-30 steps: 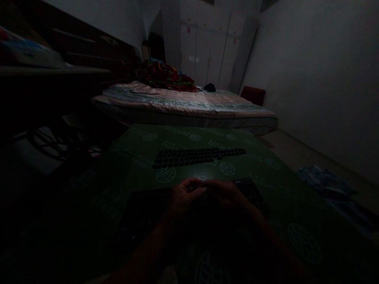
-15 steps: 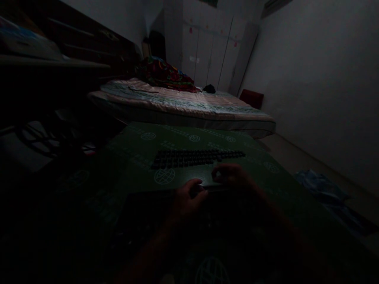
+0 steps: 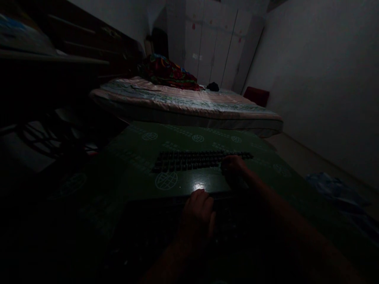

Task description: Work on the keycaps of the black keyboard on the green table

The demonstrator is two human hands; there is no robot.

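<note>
Rows of loose dark keycaps [image 3: 186, 159] lie on a green table [image 3: 139, 185] printed with pale globe logos. My right hand [image 3: 235, 165] reaches over the near right part of these rows, its fingers pinched together on a dark keycap [image 3: 224, 167], which is hard to make out in the gloom. Closer to me is a black keyboard [image 3: 154, 213], mostly lost in shadow. My left hand [image 3: 199, 211] lies over its middle, fingers together and bent at the far edge, gripping it. The left fingertips are partly hidden.
Beyond the table stands a bed [image 3: 177, 102] with a red patterned blanket [image 3: 168, 73]. A dark stand with a wheel [image 3: 38, 136] is at the left. Cloth [image 3: 334, 187] lies on the floor at right. The room is very dim.
My right hand has moved from the keyboard's far edge forward to the keycap rows. My left hand has turned over and now lies lower on the keyboard, its fingers closed together.
</note>
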